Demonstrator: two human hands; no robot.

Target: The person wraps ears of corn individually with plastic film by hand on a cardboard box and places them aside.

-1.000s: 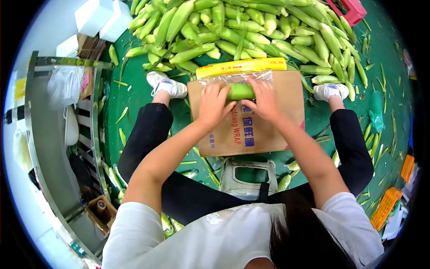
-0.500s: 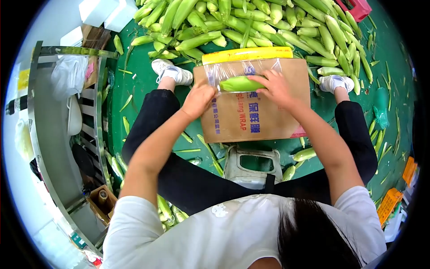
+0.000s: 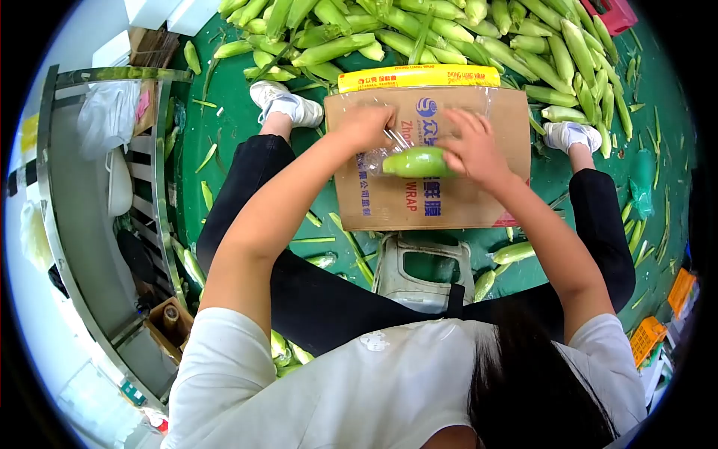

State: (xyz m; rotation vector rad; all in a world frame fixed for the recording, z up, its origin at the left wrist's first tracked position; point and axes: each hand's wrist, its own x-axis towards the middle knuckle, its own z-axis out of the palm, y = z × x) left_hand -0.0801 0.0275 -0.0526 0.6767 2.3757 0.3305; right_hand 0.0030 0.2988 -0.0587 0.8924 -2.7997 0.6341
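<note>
An ear of corn in green husk (image 3: 416, 162) lies sideways on the printed cardboard box (image 3: 366, 206), with clear plastic wrap (image 3: 396, 141) about its left end. My left hand (image 3: 365, 127) is closed, its fingers pinching the wrap above that end. At the other end, my right hand (image 3: 476, 148) has its thumb against the corn and its fingers raised and spread, somewhat blurred. Along the far edge of the box sits a yellow cling wrap carton (image 3: 419, 78).
A large heap of husked corn (image 3: 516, 45) covers the floor beyond the box. A grey plastic stool (image 3: 389, 280) stands between my legs. On the left is a metal rack (image 3: 161, 194); orange crates (image 3: 648, 338) are at the right.
My left hand has moved up and right with the wrap. The corn has shifted toward me and slightly right, and my right hand's fingers have lifted off its top.
</note>
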